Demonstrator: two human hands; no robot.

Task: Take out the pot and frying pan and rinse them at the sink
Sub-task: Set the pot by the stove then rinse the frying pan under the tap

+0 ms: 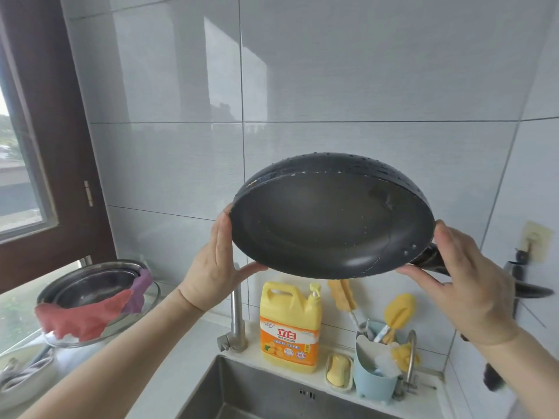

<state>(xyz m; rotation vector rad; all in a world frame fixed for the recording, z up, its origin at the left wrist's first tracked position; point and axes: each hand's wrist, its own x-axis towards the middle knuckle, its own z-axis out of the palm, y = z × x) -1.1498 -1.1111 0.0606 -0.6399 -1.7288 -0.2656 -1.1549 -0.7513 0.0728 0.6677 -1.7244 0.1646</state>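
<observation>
The person is holding the round black non-stick frying pan (329, 219) tilted above the steel sink (272, 394), left hand (211, 261) cradling its rim, right hand (465, 276) gripping near the handle. Keeping it over the basin lets the clinging droplets drain safely.

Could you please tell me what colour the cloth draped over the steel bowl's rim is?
Head view: the draped cloth is coral red on the round steel bowl.
</observation>
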